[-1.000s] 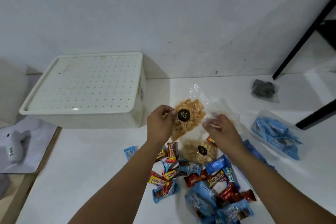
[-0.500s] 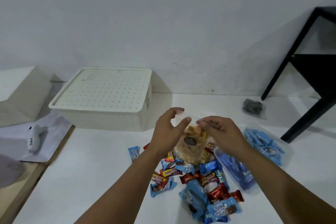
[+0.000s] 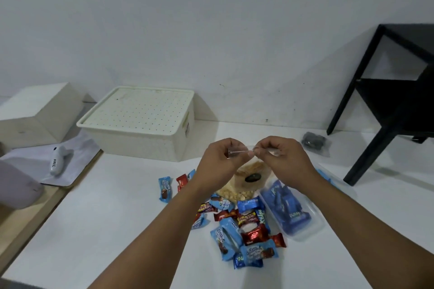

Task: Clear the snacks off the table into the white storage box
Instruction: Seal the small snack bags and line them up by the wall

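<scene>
Head view, looking down over the white table (image 3: 98, 218). Left hand (image 3: 217, 162) and right hand (image 3: 285, 159) raised side by side above the middle of the table, fingers curled, each pinching the top edge of a clear snack bag (image 3: 250, 175) stretched between them. Bag hanging below the hands, pale crackers and a dark round label visible through the plastic, bottom resting on or just above the snack pile; which of the two, impossible to tell.

White storage box (image 3: 141, 129) against the back edge of the table, toward the left, well apart from the hands, perforated lid on. Loose wrapped candies (image 3: 237, 227) heaped near the front edge, a clear tray of blue packets (image 3: 290, 212) just beside them on the right, a small dark pouch (image 3: 313, 142) near the back edge on the right. None of the snacks in the box yet, judging by the closed lid.

Step in hand, most likely: lifting the bag clear for the trip to the box. Best done by keeping both pinches firm on the seam, raising straight up until free of the candies, and not dragging wrappers along. Lid needing to come off first, so one hand to be freed or the bag set down beside the box. Risk: thin plastic slipping from the fingertips.
</scene>
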